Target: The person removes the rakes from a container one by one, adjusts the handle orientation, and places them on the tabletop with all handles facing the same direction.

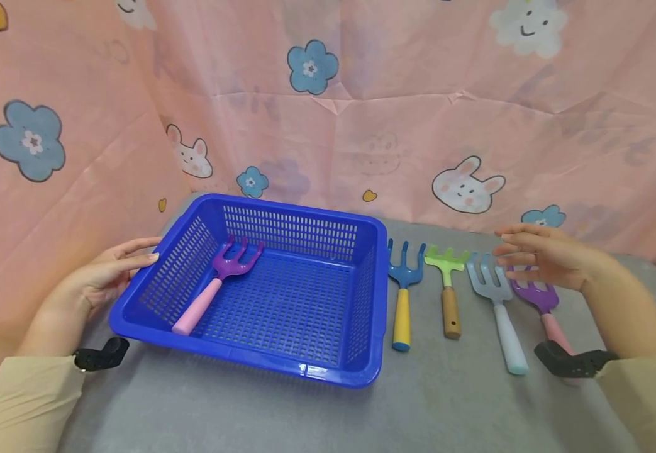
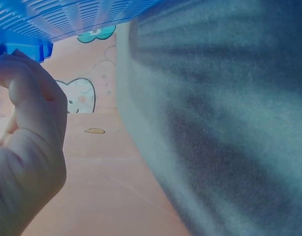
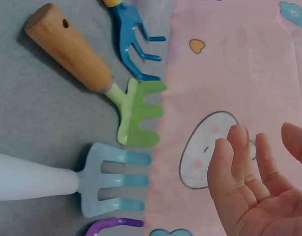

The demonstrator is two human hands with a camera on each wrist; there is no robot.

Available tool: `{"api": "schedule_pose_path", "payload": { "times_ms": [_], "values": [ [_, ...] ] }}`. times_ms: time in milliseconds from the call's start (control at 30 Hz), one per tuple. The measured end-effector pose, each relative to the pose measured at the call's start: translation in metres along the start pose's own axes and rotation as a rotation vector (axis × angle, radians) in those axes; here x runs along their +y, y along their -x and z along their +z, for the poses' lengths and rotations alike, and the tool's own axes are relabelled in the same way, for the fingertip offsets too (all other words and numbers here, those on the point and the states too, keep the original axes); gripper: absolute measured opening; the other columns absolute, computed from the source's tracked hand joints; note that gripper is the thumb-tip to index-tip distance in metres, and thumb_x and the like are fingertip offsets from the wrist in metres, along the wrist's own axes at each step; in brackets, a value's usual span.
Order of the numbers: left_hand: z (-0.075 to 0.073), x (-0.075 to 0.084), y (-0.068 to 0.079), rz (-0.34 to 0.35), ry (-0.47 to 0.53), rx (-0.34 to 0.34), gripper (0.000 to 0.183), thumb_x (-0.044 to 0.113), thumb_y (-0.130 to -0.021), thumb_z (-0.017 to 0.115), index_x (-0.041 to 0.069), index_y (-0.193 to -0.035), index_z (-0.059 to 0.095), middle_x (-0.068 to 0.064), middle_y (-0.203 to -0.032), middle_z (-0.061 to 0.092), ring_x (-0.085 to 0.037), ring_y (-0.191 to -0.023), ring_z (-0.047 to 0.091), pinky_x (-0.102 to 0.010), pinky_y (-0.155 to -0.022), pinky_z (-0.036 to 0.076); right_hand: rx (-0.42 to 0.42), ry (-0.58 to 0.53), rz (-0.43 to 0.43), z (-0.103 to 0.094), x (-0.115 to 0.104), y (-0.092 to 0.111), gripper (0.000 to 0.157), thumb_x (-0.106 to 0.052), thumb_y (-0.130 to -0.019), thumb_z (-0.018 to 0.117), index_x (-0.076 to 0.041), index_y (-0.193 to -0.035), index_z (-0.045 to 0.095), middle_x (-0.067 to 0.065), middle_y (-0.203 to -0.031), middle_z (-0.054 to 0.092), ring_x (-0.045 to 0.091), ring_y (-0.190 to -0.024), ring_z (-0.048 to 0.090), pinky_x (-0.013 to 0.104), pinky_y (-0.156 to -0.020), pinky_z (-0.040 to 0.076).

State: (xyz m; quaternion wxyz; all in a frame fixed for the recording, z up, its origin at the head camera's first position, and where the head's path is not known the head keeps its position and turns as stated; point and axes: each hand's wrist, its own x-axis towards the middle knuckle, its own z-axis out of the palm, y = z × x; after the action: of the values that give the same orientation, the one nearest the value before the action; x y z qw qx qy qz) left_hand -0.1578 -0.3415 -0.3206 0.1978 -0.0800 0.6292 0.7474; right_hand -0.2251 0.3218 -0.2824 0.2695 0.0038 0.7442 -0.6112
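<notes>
A blue plastic basket stands on the grey table, and a hand rake with purple tines and a pink handle lies in its left part. My left hand holds the basket's left rim; in the left wrist view, bent fingers reach up to that rim. My right hand hovers empty, its fingers apart, over the tines of a second purple-and-pink rake. Beside that rake lies a pale blue-grey one, whose tines also show in the right wrist view.
Between the basket and the pale rake lie a green rake with a wooden handle and a blue rake with a yellow handle. A pink printed cloth hangs behind the table and along its left side.
</notes>
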Motion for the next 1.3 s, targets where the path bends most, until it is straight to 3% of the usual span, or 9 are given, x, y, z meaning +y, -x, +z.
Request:
{"api": "schedule_pose_path", "payload": {
  "times_ms": [300,900,1300],
  "values": [
    [-0.002,-0.001,0.000,0.002,0.023,-0.018,0.025,0.006,-0.094,0.053,0.026,-0.100,0.067,-0.007,-0.090,0.069,-0.022,-0.077,0.069,-0.037,-0.065,0.057,-0.036,-0.097,-0.014,0.002,-0.010,-0.002,0.025,-0.018,-0.101,0.041,-0.028,-0.102,0.064,0.000,-0.100,0.064,0.016,-0.091,0.063,0.034,-0.076,0.055],
    [-0.003,-0.001,0.001,0.000,0.049,-0.027,0.027,0.005,-0.095,0.052,0.026,-0.100,0.068,-0.006,-0.090,0.069,-0.022,-0.077,0.069,-0.037,-0.066,0.057,-0.053,-0.008,-0.028,0.028,-0.039,-0.013,0.016,-0.020,-0.100,0.043,-0.027,-0.106,0.056,-0.002,-0.100,0.060,0.015,-0.091,0.060,0.033,-0.077,0.054],
    [-0.003,-0.003,0.000,0.028,0.076,-0.052,0.028,0.003,-0.095,0.050,0.024,-0.101,0.069,-0.007,-0.092,0.069,-0.022,-0.078,0.069,-0.036,-0.066,0.057,-0.091,-0.044,-0.054,0.046,-0.055,-0.017,0.015,-0.016,-0.098,0.047,-0.023,-0.104,0.060,0.002,-0.099,0.064,0.017,-0.089,0.062,0.034,-0.077,0.054]
  ]
}}
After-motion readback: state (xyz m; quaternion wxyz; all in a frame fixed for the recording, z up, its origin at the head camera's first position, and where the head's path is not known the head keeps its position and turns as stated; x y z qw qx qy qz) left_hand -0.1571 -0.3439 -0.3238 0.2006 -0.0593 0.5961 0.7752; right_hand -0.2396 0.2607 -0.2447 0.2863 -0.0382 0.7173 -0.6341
